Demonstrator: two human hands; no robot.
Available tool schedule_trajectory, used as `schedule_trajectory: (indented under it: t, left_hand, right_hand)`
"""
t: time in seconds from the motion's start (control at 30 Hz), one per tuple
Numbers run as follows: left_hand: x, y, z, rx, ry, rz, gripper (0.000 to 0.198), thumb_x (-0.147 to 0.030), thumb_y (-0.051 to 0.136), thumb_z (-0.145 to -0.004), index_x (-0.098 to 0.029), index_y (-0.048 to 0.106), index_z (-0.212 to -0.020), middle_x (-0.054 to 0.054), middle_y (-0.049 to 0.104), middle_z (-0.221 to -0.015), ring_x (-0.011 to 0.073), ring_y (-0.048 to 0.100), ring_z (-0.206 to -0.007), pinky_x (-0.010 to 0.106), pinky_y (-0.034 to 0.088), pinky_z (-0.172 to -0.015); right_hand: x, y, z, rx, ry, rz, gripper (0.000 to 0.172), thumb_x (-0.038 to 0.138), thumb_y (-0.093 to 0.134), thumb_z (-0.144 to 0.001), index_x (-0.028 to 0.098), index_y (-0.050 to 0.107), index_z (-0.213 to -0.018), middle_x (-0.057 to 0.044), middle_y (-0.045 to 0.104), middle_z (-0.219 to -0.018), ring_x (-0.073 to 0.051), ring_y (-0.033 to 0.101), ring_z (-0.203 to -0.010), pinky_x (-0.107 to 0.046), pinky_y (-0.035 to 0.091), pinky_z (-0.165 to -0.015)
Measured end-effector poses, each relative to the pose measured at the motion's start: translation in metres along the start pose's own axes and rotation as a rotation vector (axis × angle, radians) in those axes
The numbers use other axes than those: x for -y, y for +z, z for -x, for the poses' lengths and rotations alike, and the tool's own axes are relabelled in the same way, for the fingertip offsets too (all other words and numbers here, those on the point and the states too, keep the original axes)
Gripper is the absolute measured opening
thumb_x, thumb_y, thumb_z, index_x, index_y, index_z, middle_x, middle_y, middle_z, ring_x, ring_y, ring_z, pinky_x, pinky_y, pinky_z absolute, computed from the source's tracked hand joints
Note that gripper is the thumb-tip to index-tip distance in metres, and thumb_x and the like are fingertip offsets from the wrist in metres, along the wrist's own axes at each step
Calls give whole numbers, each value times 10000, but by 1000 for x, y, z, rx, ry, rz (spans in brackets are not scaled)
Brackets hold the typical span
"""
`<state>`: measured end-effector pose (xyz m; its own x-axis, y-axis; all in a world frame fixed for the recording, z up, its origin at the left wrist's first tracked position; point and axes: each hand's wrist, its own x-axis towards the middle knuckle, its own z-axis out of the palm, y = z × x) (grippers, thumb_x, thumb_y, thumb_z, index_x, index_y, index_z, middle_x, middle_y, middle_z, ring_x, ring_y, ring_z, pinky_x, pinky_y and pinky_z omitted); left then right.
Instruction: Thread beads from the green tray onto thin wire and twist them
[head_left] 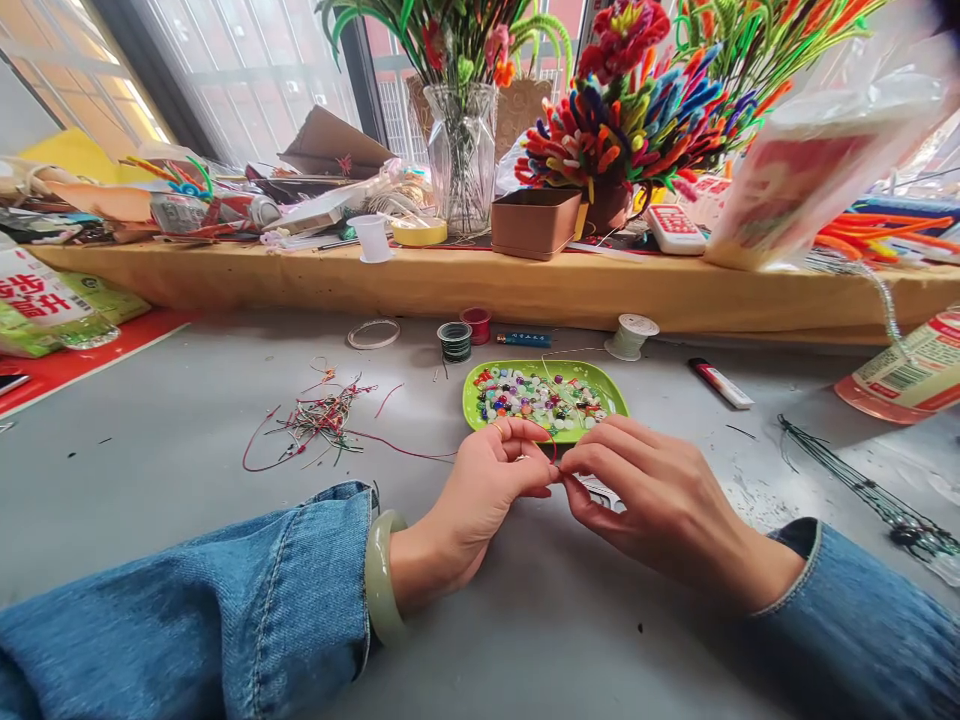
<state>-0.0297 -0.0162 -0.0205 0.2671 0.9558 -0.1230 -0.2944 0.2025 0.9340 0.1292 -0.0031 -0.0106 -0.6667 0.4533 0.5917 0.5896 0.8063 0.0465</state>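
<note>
My left hand (487, 480) pinches a thin red cord (405, 450) between thumb and fingers, just in front of a green tray (470, 405) of mixed beads (525, 397). Thumb and fingertips of my right hand (645, 490) close on the same cord, almost touching the left fingertips. A small loop of the cord rises between both hands. From the left hand the cord trails left to a tangle of thread scraps (322, 418). Whatever tiny piece may sit at the fingertips is too small to make out. A small whitish object (600, 490) shows partly beneath my right hand.
Behind the tray are thread spools (454, 342), a white spool (632, 337) and a clear ring (373, 334). A lighter-like item (720, 384), dark cords (862, 480) and a bottle (911, 370) lie right. A cluttered wooden ledge (300, 285) runs along the back.
</note>
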Motion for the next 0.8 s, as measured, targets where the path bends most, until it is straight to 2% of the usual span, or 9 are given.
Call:
schedule_trajectory:
  t: [0.27,0.5,0.57,0.67,0.8]
  left_hand:
    - [-1,2,1,-7,12,-16,234,-111,562,-624,-157,460,-829,-25,504,-638,85,468,-636,226,367,-656]
    - [-6,5,1,-79,-19,-59,228,-87,544,-613,-155,457,-812,-40,484,-599,66,431,-577,201,332,-598]
    - [-5,5,1,-66,-14,-56,237,-92,547,-613,-157,458,-823,-38,488,-606,69,433,-590,204,333,-609]
    - [-4,3,1,-50,-6,-48,233,-94,551,-611,-158,458,-815,-38,482,-600,74,433,-595,215,342,-632]
    - [-4,2,2,-50,-5,-42,237,-115,564,-610,-163,464,-820,-38,485,-606,78,439,-605,219,341,-636]
  right_hand:
    - [5,2,-1,-35,100,62,53,148,500,-688,154,520,-639,-25,516,-616,-131,462,-612,-255,383,-556]
    - [-17,-7,2,-89,286,160,25,140,499,-679,159,515,-678,-26,502,-652,-134,466,-624,-259,385,-570]
    - [-19,-11,3,-83,253,69,84,142,511,-680,162,535,-758,-37,527,-711,-138,487,-661,-258,401,-595]
    - [-10,-11,2,5,103,-52,171,153,508,-697,179,549,-860,-46,550,-787,-139,507,-705,-253,410,-611]
    - [1,-5,-1,8,49,17,85,147,497,-711,172,566,-753,-37,549,-727,-130,503,-665,-246,406,-586]
